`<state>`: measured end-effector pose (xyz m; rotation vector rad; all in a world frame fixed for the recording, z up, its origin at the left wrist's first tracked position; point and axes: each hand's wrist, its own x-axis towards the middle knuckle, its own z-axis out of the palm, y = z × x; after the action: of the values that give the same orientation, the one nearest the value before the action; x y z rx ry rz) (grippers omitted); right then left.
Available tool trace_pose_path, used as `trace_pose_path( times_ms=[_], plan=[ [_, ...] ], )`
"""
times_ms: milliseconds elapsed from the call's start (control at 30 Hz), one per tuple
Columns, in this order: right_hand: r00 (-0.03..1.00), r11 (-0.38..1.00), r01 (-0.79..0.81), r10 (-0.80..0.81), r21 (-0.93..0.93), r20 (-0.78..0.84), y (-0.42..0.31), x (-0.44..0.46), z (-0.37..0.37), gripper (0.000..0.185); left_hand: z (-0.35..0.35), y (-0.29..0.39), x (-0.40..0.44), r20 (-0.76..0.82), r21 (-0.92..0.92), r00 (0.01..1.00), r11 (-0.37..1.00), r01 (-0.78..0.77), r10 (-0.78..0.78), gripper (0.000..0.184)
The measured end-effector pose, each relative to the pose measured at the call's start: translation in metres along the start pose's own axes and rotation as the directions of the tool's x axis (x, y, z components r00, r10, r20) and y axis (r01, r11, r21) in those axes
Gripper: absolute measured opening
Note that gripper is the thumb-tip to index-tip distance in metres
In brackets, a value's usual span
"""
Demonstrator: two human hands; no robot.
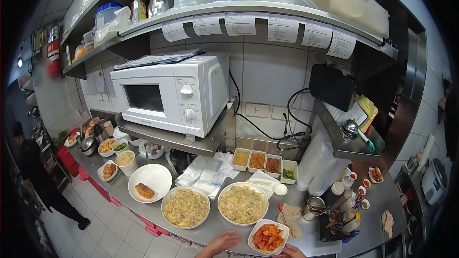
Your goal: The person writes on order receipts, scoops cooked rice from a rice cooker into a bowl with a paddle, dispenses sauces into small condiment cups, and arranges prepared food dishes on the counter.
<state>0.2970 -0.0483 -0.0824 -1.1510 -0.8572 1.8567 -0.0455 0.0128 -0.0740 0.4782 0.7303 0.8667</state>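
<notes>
My left hand [224, 241] is near the counter's front edge, fingers apart and holding nothing, just left of a square white bowl [254, 247] of red-orange food [268, 237]. At that bowl's lower right rim are the fingers of my right hand [290, 252], partly hidden below the frame's edge. Behind the hands stand two round white bowls of fried rice, one on the left [185, 206] and one on the right [243, 203]. A white plate [160, 174] with a browned piece of food [144, 191] lies farther left.
A white microwave [167, 91] sits on a raised shelf. Small food trays [256, 160] line the wall. At right are a metal container [313, 206], a cloth [289, 220] and a bottle caddy [337, 222]. A person in dark clothes [43, 172] is at far left.
</notes>
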Motion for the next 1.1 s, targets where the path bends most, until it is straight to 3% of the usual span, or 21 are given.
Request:
trace_pose_path(
  times_ms=[33,133,233,300,367,400,433,467,500,600,633,700,733,800,867,900,967,1067,1100],
  plan=[
    [0.989,0.984,-0.132,0.139,0.117,-0.050,-0.003,-0.003,0.010,0.057,-0.006,0.000,-0.004,-0.023,0.037,0.999,0.998,-0.048,0.048,0.018],
    [0.992,0.992,-0.106,0.111,0.070,-0.066,-0.017,0.005,0.007,0.043,-0.033,0.001,-0.017,-0.050,0.056,0.989,0.989,-0.136,0.138,0.015],
    [0.990,0.994,-0.112,0.112,0.014,-0.086,-0.031,0.011,-0.012,0.048,-0.064,-0.001,-0.028,-0.086,0.054,0.966,0.969,-0.240,0.244,0.024],
    [0.982,0.930,-0.007,-0.063,-0.369,-0.177,-0.051,0.021,-0.027,0.056,-0.080,-0.014,-0.043,-0.164,0.056,0.951,0.965,-0.256,0.262,0.028],
    [0.972,0.854,0.106,-0.198,-0.509,-0.129,-0.065,0.042,-0.028,0.053,-0.105,-0.017,-0.050,-0.178,0.032,0.949,0.966,-0.257,0.259,0.028],
    [0.970,0.761,0.086,-0.212,-0.643,-0.121,-0.072,0.051,-0.026,0.050,-0.093,-0.005,-0.064,-0.198,0.069,0.945,0.966,-0.250,0.259,0.033],
    [0.968,0.652,0.087,-0.235,-0.754,-0.092,-0.076,0.060,-0.023,0.050,-0.102,-0.005,-0.068,-0.211,-0.064,0.938,0.954,-0.293,0.274,0.040],
    [0.971,0.690,0.021,-0.188,-0.723,-0.150,-0.080,0.065,-0.014,0.047,-0.100,0.003,-0.076,-0.201,-0.130,0.950,0.955,-0.267,0.238,0.040],
    [0.946,0.596,0.111,-0.308,-0.795,-0.099,-0.062,0.087,-0.036,0.041,-0.096,0.014,-0.081,-0.180,-0.187,0.960,0.950,-0.248,0.215,0.041],
    [0.931,0.451,0.177,-0.365,-0.875,0.001,-0.079,0.071,-0.010,0.034,-0.075,0.038,-0.089,-0.369,-0.089,0.907,0.963,-0.253,0.204,0.038],
    [0.959,0.558,0.055,-0.259,-0.828,-0.111,-0.072,0.070,-0.019,0.030,-0.066,0.040,-0.089,-0.404,-0.066,0.877,0.948,-0.312,0.261,0.038],
    [0.969,0.596,0.092,-0.239,-0.798,-0.066,-0.040,0.065,-0.048,0.029,-0.052,0.046,-0.078,-0.434,0.002,0.816,0.906,-0.422,0.381,0.045],
    [0.967,0.616,0.118,-0.249,-0.779,-0.050,-0.033,0.068,-0.058,0.030,-0.065,0.041,-0.063,-0.427,-0.055,0.813,0.886,-0.460,0.395,0.044],
    [0.993,0.859,-0.054,-0.008,-0.508,-0.120,-0.043,0.036,-0.028,0.035,-0.081,0.029,-0.041,-0.467,-0.118,0.766,0.828,-0.548,0.441,0.044],
    [0.988,0.945,-0.149,0.128,-0.291,-0.092,-0.046,0.013,-0.006,0.050,-0.074,0.035,-0.036,-0.561,-0.099,0.684,0.783,-0.614,0.466,0.049],
    [0.988,0.966,-0.151,0.140,-0.210,-0.065,-0.045,0.006,0.002,0.056,-0.069,0.040,-0.037,-0.605,-0.074,0.648,0.778,-0.624,0.462,0.050],
    [0.984,0.982,-0.178,0.179,-0.062,0.008,-0.041,-0.005,0.008,0.071,-0.072,0.044,-0.037,-0.591,-0.083,0.666,0.786,-0.612,0.456,0.054],
    [0.994,0.993,-0.107,0.108,0.048,-0.012,-0.015,-0.003,-0.006,0.073,-0.074,0.055,-0.037,-0.624,-0.107,0.662,0.794,-0.599,0.415,0.058],
    [0.995,0.995,-0.096,0.096,-0.005,-0.007,-0.015,-0.001,-0.005,0.076,-0.075,0.057,-0.039,-0.642,-0.117,0.656,0.796,-0.594,0.396,0.060]
  ],
)
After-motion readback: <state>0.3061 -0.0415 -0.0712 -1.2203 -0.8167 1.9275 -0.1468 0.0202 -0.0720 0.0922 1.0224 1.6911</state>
